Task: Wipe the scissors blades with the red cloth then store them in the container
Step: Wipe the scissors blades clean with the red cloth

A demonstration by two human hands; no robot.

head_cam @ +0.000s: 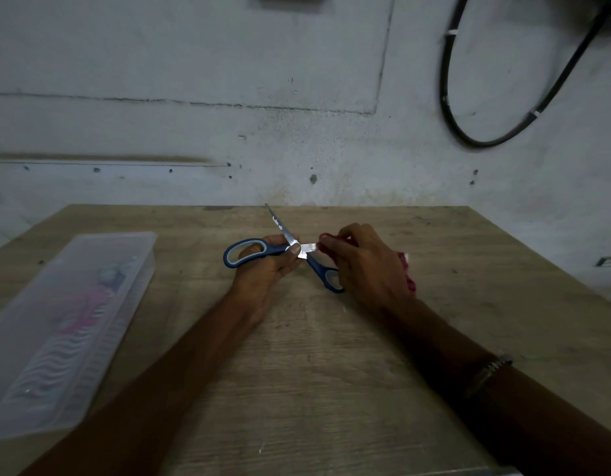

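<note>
Scissors [290, 250] held open above mid-tabletop [331, 372]. Left hand [266, 266] grips 1 handle loop; right hand [362, 266] pinches red cloth [409, 273] onto 1 blade. Steel is stiff, likely slick, edges sharp: hold the handles, wipe from the spine. Container [91, 304] sits well apart at left, near the tabletop edge, open room between.

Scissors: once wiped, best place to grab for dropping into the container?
Judging by pose: keep to the blue handle loops. The scissors are open, blades bare; left hand already holds the left loop. Carry handle-first from the left, toward the container.
</note>
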